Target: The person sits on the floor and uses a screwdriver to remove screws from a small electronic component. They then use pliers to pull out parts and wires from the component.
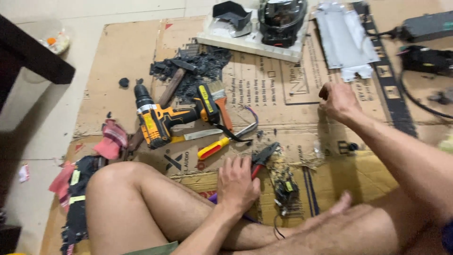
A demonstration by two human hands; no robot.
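My left hand (237, 183) lies over the red handles of a pair of pliers (265, 155); their black jaws stick out past my fingers toward the upper right. A small dark circuit part with wires (285, 187) sits just right of that hand. My right hand (339, 101) hovers over the cardboard (292, 89) with its fingers curled under, just below a grey metal plate (344, 40). Nothing shows in it. My bare knees frame the lower view.
A yellow-and-black drill (160, 120), a hammer (174, 80), a paintbrush (219, 94), a yellow-and-red screwdriver (214, 148) and black debris (200, 63) lie to the left. A white board with black parts (278, 21) and a power adapter (424, 26) sit at the back. Red cloth (111, 139) lies at the left.
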